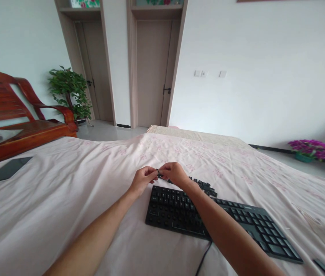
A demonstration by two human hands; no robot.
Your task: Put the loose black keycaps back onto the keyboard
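Observation:
A small black keycap (158,173) is pinched between the fingertips of both hands, just beyond the keyboard's upper left corner. My left hand (144,179) grips it from the left with closed fingers. From the right, my right hand (176,174) holds it too, and the fingers hide much of it. Nearer to me lies a black keyboard (254,232), set at a slant; its lower left part shows bare key posts, while the right part has its caps. My right forearm crosses over its middle. Loose black keycaps (207,187) lie in a cluster behind the keyboard, partly hidden by my right wrist.
A wrinkled pale pink floral sheet (93,207) lies under everything. The keyboard's cable (204,258) runs toward me. A dark flat panel (7,170) rests at the left. Beyond are a wooden bench (47,130), a green plant (70,92) and purple flowers (314,148).

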